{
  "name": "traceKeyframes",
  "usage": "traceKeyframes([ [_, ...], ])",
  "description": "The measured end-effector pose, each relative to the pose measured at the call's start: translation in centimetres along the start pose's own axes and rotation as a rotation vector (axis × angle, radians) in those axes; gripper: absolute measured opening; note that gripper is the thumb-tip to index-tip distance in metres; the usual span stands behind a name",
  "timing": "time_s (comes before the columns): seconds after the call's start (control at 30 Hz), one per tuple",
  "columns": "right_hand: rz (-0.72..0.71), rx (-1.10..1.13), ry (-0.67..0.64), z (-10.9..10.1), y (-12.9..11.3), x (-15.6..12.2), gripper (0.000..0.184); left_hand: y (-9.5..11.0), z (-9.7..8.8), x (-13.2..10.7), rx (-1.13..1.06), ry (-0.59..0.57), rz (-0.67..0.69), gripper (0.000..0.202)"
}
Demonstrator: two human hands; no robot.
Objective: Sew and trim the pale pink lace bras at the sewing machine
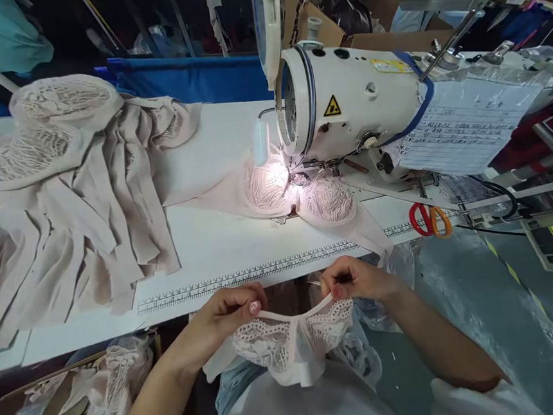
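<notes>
I hold a pale pink lace bra piece (293, 345) stretched between both hands over my lap, just below the table's front edge. My left hand (230, 311) pinches its top edge on the left side. My right hand (355, 278) pinches the top edge on the right side. Another pink lace bra piece (299, 196) lies under the presser foot of the white sewing machine (349, 101), lit by the machine's lamp.
A heap of beige fabric and lace cups (66, 187) covers the left of the white table (221, 244), which has a ruler strip along its front. Red-and-orange scissors (431, 218) lie at the right. Bagged lace pieces (80, 399) sit at lower left. A printed sheet (463, 126) hangs on the machine.
</notes>
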State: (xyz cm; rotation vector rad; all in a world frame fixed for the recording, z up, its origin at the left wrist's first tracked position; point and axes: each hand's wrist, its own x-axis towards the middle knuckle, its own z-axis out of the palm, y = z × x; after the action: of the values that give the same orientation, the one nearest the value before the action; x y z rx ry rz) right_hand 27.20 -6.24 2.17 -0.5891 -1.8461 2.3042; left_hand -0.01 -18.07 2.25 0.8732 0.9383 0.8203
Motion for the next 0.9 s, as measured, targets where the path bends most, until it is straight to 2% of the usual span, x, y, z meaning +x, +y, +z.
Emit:
traceKeyframes([
  [0.1,0.014,0.129,0.124,0.5,0.5,0.1,0.055,-1.1,1.0,0.4,-0.326,0.093,-0.016,0.055],
  [0.17,0.023,0.213,0.207,0.9,0.9,0.3,0.058,-1.5,1.9,0.7,-0.509,0.195,-0.033,0.056],
  [0.27,0.033,0.289,0.243,1.2,1.4,0.5,0.058,-1.7,2.9,1.1,-0.646,0.358,-0.072,0.047],
  [0.37,0.018,0.305,0.234,1.3,1.6,0.6,0.057,-1.5,3.4,1.2,-0.713,0.424,-0.091,0.048],
  [0.57,-0.019,0.3,0.19,1.2,1.6,0.7,0.059,-1.3,3.1,1.2,-0.761,0.39,-0.071,0.048],
  [0.67,-0.056,0.217,0.161,0.8,1.2,0.7,0.059,-1.1,3.2,1.1,-0.727,0.376,-0.077,0.05],
  [0.77,-0.104,-0.035,0.084,0.5,0.2,0.7,0.054,-0.6,3.9,1.6,-0.732,0.329,-0.043,0.054],
  [0.9,-0.208,-0.472,-0.011,1.4,-1.6,0.4,0.038,0.3,5.0,3.4,-0.686,0.191,-0.037,0.053],
])
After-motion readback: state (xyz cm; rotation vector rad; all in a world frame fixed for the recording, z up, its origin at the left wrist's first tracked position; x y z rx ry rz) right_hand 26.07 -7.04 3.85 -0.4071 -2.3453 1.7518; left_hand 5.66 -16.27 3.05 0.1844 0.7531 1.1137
